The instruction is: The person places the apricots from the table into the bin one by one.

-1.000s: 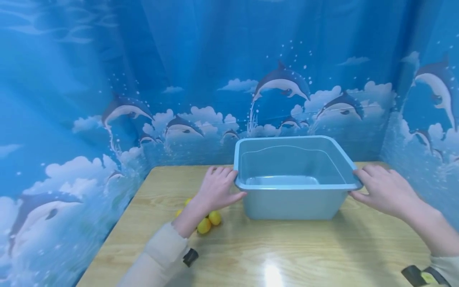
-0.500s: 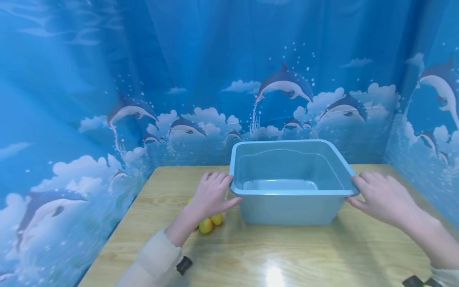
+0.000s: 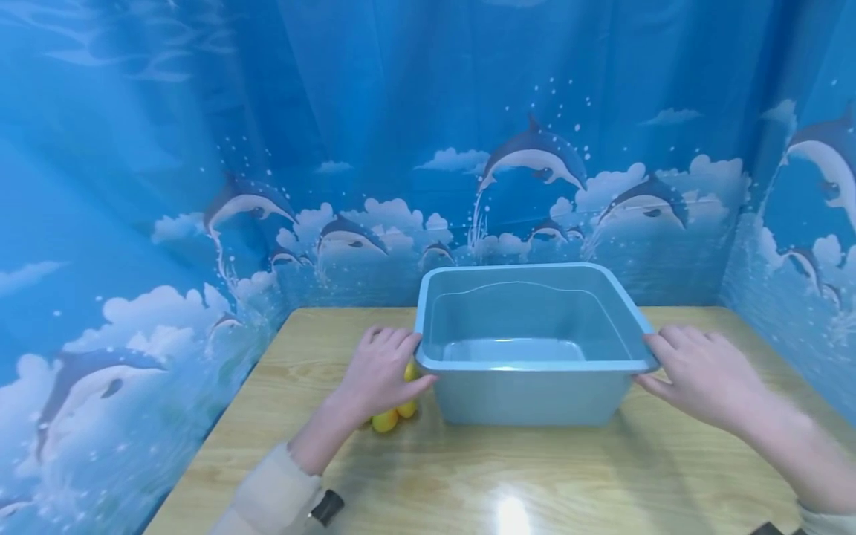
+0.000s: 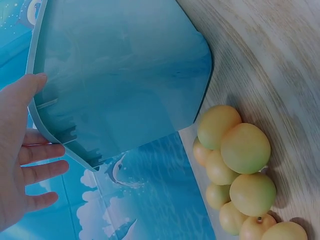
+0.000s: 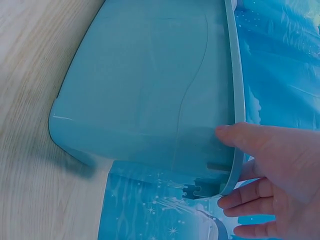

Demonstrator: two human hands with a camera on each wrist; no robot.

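Observation:
A light-blue plastic storage bin (image 3: 521,397) stands upright near the middle of the wooden table, its inside bare. My left hand (image 3: 380,371) grips the rim at its left front corner; in the left wrist view the thumb (image 4: 35,85) presses the outer wall side while the fingers reach behind the rim. At the opposite corner my right hand (image 3: 702,375) holds the rim likewise, its thumb (image 5: 232,134) visible in the right wrist view. Beside the bin lies a cluster of round yellow-orange fruits (image 4: 245,148), partly hidden by my left forearm in the head view.
The wooden table (image 3: 441,483) runs back to a blue curtain (image 3: 401,111) printed with dolphins, which also closes off the left and right sides. The fruits lie close to the bin's left end.
Both hands have shifted the bin to the left and a little towards me, nearer to the fruits. The fruits have stayed in place, now more covered by my left hand.

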